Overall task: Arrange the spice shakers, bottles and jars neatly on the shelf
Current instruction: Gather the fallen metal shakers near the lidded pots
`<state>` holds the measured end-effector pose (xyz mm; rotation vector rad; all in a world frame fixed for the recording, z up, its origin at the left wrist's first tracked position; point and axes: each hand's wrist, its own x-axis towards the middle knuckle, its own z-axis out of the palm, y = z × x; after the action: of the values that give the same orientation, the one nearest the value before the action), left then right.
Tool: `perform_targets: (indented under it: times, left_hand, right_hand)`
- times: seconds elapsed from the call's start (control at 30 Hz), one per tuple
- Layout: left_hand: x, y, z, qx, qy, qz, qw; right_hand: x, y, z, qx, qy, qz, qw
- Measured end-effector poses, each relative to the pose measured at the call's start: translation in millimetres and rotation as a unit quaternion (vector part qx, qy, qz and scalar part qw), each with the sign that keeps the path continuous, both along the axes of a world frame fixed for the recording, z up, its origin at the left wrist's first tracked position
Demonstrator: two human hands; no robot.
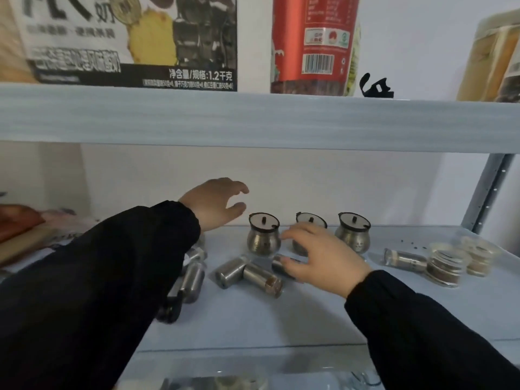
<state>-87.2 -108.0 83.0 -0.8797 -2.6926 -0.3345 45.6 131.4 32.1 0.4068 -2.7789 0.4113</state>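
Note:
Three round steel spice jars stand upright at the back of the pale blue shelf [253, 319]: a left jar [263, 235], a middle jar [309, 220] partly hidden by my right hand, and a right jar [354, 233]. Several steel shakers lie on their sides: two in the middle [229, 271] [263, 280], one [281, 264] under my right hand's fingers, several [192, 280] beside my left sleeve, one [405, 260] at the right. My left hand [216, 202] hovers open near the back wall. My right hand [323, 256] is spread, fingertips touching the lying shaker.
Two short ribbed glass jars [447, 263] [479, 257] stand at the right end. The upper shelf board [253, 119] hangs close overhead, carrying a printed box [126, 40], a red canister [315, 43] and a black clip [375, 87]. A metal post [486, 192] bounds the right side. Packages [19, 226] lie left.

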Motion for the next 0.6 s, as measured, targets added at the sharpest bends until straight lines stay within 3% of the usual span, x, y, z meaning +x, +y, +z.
perform_targets:
  times: [0.2,0.33,0.53,0.6]
  left_hand:
    - [65,-93,-7,-0.045,0.089,0.090,0.991]
    - [96,-121,-29,-0.052,0.083,0.105,0.990]
    - [108,-140,-50,-0.046,0.068,0.130,0.988]
    - [106,-145,-54,-0.048,0.054,0.141,0.987]
  right_hand:
    - [-85,-92,34,-0.017,-0.045,0.060,0.997]
    - [-139,-143,28,-0.028,-0.095,0.058,0.993]
    - [-196,-191,-4,0.143,-0.150,0.080,0.975]
    - [-190,-194,-4,0.153,-0.139,0.090,0.974]
